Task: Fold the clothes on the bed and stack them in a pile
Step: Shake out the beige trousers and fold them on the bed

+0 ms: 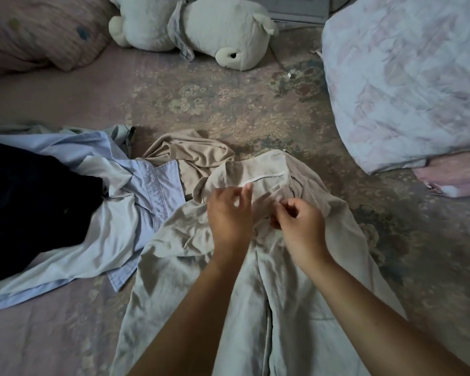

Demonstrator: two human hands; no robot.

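Lying under both hands' fingers [247,189], the pale shirt [282,267].

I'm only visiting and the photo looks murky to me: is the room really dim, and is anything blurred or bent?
Head view: dim, flat light with a bluish cast; the dark garment is nearly featureless black. Both hands, left hand and right hand, are softly motion-blurred over the beige shirt. The wide lens bows the edges, stretching the quilt and teddy bear. No glare.
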